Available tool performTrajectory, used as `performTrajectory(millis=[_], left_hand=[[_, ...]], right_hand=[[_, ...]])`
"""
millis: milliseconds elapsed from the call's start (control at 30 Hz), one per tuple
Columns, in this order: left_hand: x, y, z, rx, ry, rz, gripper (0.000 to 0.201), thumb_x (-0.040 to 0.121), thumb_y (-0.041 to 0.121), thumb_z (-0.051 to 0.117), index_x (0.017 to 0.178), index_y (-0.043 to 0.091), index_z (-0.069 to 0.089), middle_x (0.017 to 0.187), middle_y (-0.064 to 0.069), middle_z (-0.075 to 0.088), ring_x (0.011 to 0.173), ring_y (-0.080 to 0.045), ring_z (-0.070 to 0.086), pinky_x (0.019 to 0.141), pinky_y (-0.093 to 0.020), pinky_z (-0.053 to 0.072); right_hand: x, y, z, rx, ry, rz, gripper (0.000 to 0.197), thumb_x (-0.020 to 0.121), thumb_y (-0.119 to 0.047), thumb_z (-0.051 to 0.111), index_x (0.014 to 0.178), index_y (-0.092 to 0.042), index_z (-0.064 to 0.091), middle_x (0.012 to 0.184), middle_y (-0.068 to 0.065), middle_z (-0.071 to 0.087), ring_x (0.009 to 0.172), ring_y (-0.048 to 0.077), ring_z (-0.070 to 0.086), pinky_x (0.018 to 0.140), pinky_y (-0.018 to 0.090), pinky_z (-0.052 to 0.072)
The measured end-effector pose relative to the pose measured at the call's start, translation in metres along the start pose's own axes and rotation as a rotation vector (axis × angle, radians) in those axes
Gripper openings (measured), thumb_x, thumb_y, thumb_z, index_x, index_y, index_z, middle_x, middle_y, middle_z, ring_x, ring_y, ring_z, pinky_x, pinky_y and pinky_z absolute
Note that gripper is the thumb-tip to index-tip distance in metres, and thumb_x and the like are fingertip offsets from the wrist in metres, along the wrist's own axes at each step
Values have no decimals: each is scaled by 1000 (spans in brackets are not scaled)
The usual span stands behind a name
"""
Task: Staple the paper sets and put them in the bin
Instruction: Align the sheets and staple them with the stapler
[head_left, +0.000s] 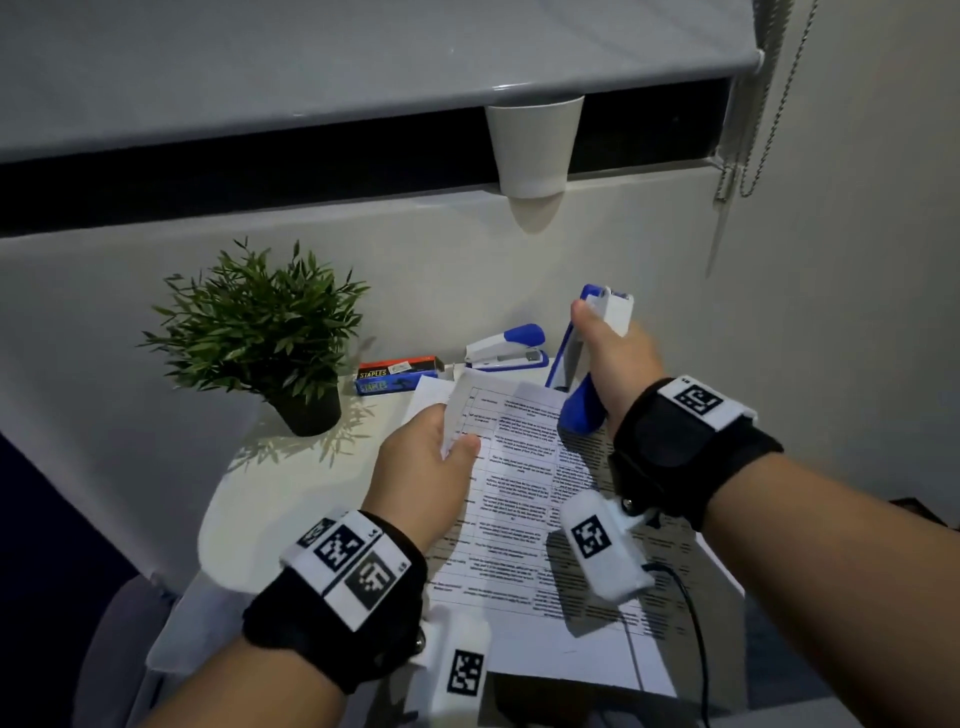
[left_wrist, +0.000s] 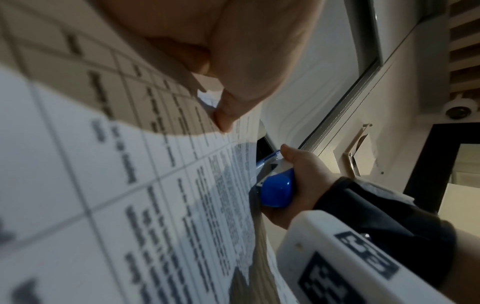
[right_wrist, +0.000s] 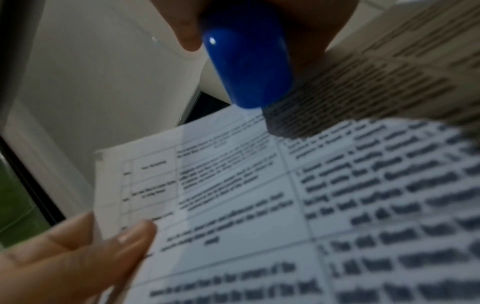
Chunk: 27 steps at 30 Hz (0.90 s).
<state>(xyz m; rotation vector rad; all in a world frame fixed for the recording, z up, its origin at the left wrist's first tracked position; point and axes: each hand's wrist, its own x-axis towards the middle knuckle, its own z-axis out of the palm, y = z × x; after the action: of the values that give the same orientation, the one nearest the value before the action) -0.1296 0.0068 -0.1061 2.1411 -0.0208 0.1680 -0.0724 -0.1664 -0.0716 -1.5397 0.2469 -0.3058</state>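
Observation:
A set of printed paper sheets (head_left: 519, 493) is lifted above the white table (head_left: 234, 499). My left hand (head_left: 457, 441) pinches its upper left edge, thumb (left_wrist: 233, 102) on top of the sheets (left_wrist: 103, 164). My right hand (head_left: 597, 332) grips a blue and white stapler (head_left: 582, 410), held upright with its nose pointing up, just beyond the paper's top right corner. The right wrist view shows the stapler's blue back end (right_wrist: 246, 61) above the sheets (right_wrist: 233, 195), with my left hand's fingers (right_wrist: 103, 246) on the edge. No bin is visible.
A second blue and white stapler (head_left: 506, 348) and a staples box (head_left: 395, 374) lie at the table's back by the wall. A potted plant (head_left: 260, 332) stands at the back left. A white cup (head_left: 535, 145) sits on the window ledge above.

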Motion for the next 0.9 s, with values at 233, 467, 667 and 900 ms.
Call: performTrajectory(millis=[233,467,667,900], left_hand=[[-9,-2,7,-59,-12,-16,20,93,20,54,111,26,61,111,7,66,103,-15,61,93,-40,50],[-13,-10,16,-56,3,-9,19,93,23,54,111,24,59,110,5,67,102,-17,61,90,-42,51],[-16,-14,18,-96,12,-12,17,93,20,53,106,26,60,106,6,68,99,-17,63,88,-42,52],[-4,-25,2,-162,56,-124,17,93,15,54,106,23,60,108,3,67,101,-19,62,92,-40,50]], right_hand=[[-2,0,2,-74,98,25,38,88,-51,54,64,-22,56,63,-4,59,70,23,60,86,43,53],[-1,2,2,-81,82,80,46,86,-57,54,65,-16,53,64,3,56,72,26,58,84,44,51],[-3,5,5,-91,71,63,44,85,-56,56,66,-17,53,64,2,55,68,24,55,83,43,51],[7,1,-9,6,171,54,37,78,-59,61,75,-23,56,74,-3,56,75,21,56,76,35,47]])
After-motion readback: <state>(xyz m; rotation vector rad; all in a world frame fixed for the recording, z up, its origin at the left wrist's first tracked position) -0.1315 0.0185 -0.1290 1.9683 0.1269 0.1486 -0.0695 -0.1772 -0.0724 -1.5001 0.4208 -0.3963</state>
